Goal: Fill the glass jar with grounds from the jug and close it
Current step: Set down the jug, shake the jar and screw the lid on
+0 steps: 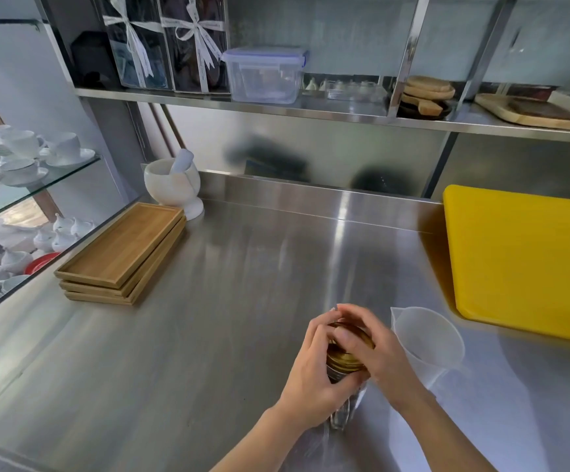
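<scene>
A glass jar [341, 412] stands upright on the steel counter near the front edge. My left hand [314, 376] wraps around its upper body. My right hand [375, 349] grips the gold metal lid [341, 357], which sits on the jar's mouth. Both hands hide most of the jar, so its contents cannot be seen. A translucent plastic jug [430, 342] stands just to the right of the jar, its spout pointing away from me; it looks empty.
A yellow cutting board [522, 260] lies at the right. A stack of wooden trays [120, 257] and a white mortar with pestle [174, 185] sit at the left back. Glass shelves with white cups [21, 155] line the left. Bare steel counter [242, 284] spreads in the middle.
</scene>
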`<state>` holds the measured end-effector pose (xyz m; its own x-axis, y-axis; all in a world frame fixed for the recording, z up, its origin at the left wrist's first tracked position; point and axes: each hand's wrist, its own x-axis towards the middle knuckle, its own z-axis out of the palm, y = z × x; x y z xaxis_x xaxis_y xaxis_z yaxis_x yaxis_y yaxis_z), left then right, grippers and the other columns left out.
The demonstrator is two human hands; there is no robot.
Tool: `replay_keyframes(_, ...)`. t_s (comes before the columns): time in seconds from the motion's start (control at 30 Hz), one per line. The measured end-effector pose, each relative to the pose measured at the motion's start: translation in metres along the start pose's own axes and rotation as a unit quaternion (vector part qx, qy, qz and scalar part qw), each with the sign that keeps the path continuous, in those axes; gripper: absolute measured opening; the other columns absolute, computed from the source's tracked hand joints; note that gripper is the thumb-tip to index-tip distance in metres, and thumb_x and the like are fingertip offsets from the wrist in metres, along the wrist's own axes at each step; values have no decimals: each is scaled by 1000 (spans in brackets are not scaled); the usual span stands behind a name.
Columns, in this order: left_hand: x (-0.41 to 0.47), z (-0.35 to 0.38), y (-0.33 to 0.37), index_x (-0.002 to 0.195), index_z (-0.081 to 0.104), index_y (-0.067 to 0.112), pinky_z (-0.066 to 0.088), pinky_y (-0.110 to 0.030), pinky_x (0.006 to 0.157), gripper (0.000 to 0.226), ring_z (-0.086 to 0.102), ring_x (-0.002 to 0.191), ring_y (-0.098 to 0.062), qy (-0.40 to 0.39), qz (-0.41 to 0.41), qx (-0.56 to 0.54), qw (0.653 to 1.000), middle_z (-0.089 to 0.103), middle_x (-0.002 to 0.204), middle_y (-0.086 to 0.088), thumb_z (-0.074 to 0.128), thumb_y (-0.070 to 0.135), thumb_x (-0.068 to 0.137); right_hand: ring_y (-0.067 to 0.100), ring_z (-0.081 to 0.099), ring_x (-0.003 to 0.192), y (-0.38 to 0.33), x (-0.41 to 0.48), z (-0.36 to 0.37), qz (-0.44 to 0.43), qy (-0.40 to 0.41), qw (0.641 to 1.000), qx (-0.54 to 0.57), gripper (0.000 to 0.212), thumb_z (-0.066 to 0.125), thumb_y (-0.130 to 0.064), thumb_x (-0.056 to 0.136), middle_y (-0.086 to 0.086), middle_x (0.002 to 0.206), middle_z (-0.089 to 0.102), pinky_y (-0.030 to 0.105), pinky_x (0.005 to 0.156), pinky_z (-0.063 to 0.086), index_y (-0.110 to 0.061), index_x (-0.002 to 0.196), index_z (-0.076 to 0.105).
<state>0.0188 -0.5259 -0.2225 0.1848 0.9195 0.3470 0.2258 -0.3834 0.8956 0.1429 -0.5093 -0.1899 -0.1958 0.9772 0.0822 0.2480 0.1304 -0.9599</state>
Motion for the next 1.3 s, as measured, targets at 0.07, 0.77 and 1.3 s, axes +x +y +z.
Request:
replay_keyframes(0.07, -2, -2, -1, 101, 41, 34, 43, -21, 89, 46, 49, 108, -7, -7, -30, -31, 999, 43, 123, 12, 68, 21, 67, -6, 50, 107, 0, 1, -3, -38, -59, 992, -108, 46, 65, -45, 70, -19, 116, 53, 13, 89, 43, -41, 113, 50)
replay_keyframes(0.77, -12, -3, -17, 113, 38, 36, 47, -16, 80, 66, 55, 97, -2, -76, -172, -15, 982, 52, 112, 9, 75, 27, 60, 2, 41, 110, -13, 15, -19, -58, -238, 898, -364, 61, 68, -45, 72, -32, 115, 34, 7, 86, 38, -41, 124, 37)
replay_keyframes(1.3, -17, 0, -18, 129, 33, 32, 50, -32, 90, 76, 54, 105, -3, -90, -156, 1, 984, 51, 120, 11, 70, 28, 62, 12, 59, 94, -5, -2, -10, -144, -125, 850, -492, 54, 52, -57, 74, -6, 110, 62, 1, 75, 32, -27, 118, 52)
